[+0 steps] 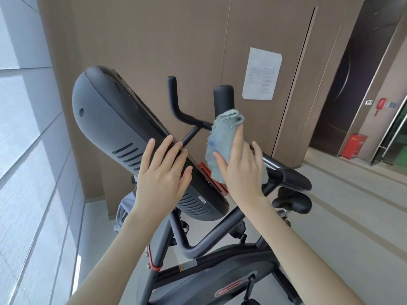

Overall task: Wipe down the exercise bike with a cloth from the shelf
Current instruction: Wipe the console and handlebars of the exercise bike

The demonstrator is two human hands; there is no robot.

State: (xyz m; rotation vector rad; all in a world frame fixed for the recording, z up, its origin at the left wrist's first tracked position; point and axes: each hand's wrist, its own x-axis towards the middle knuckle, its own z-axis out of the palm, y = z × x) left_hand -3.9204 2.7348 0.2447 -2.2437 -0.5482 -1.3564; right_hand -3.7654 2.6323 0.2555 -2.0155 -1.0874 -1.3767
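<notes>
left grip [163, 172] released, flat on console [105, 119] | right grip [242, 170] released, pressing cloth [220, 137] on handlebar [293, 175] | paper [262, 77] on wall

On the pale grey floor [352, 216], exercise bike [220, 267] upright up close, red box [354, 145] well apart by the dark door [352, 73].

The console [114, 128] lies left of the handlebar [290, 176], a paper [262, 77] on the wall [154, 40] behind.

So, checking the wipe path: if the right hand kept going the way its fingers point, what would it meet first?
Likely the upright black handlebar grip above the cloth that the right hand presses; depth is unclear.
</notes>
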